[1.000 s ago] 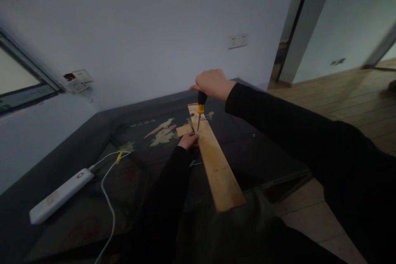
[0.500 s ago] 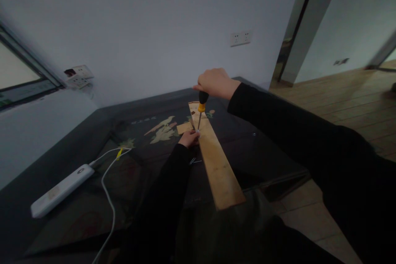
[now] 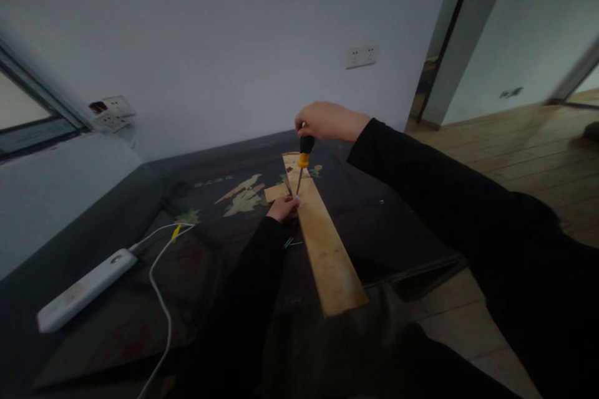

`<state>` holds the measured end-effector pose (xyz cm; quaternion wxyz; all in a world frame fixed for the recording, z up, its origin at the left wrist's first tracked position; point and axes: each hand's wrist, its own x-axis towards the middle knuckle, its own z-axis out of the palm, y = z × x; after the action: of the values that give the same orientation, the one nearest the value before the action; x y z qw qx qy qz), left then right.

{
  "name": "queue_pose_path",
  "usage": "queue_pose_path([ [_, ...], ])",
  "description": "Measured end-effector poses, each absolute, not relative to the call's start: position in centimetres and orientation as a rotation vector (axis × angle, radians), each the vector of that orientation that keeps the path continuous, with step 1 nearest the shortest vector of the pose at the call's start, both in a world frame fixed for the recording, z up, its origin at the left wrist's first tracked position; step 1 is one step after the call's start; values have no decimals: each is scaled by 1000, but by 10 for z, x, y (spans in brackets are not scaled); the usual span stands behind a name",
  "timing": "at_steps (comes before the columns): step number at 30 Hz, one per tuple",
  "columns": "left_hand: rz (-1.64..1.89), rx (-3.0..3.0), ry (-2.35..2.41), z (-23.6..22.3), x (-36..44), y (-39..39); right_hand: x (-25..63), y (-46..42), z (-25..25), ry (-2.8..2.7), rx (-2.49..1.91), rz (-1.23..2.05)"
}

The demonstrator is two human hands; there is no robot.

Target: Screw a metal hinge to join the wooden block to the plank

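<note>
My right hand (image 3: 322,121) is wrapped round the black and yellow handle of a screwdriver (image 3: 304,159). The shaft points down, slightly tilted, to the left edge of a long wooden board (image 3: 327,249). At the tip, my left hand (image 3: 283,207) has its fingers closed against that edge, around a small whitish bit too small to name. A shorter wooden piece (image 3: 276,192) lies just beyond my left hand, and another wooden piece (image 3: 292,164) shows at the board's far end. A few thin screws or nails (image 3: 291,243) lie beside the board.
The dark table (image 3: 196,274) has a painted bird and leaf pattern. A white power strip (image 3: 87,290) with a white cable (image 3: 161,299) lies on the left. Wall sockets (image 3: 362,57) are above the far edge. The board's near end overhangs the table's front edge.
My right hand has turned a little on the screwdriver handle, its wrist slightly raised. The screwdriver tip and my left hand stay at the same spot on the board. The whole view has shifted slightly.
</note>
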<state>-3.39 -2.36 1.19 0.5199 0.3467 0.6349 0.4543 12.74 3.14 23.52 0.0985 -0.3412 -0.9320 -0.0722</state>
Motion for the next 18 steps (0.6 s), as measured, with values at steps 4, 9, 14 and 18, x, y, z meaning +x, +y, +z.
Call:
queue_pose_path([
  [4,1078,848,1552,13,-34,-24,117,20,222,-2575,-1174,-370],
  [9,1096,837,1544,14,-34,-25,117,24,221,-2499,-1206,-283],
  [14,1104,812,1521,14,-33,-25,131,37,232,-2734,-941,-78],
  [18,1106,815,1527,10,-35,-23,131,37,228,-2760,-905,-106],
])
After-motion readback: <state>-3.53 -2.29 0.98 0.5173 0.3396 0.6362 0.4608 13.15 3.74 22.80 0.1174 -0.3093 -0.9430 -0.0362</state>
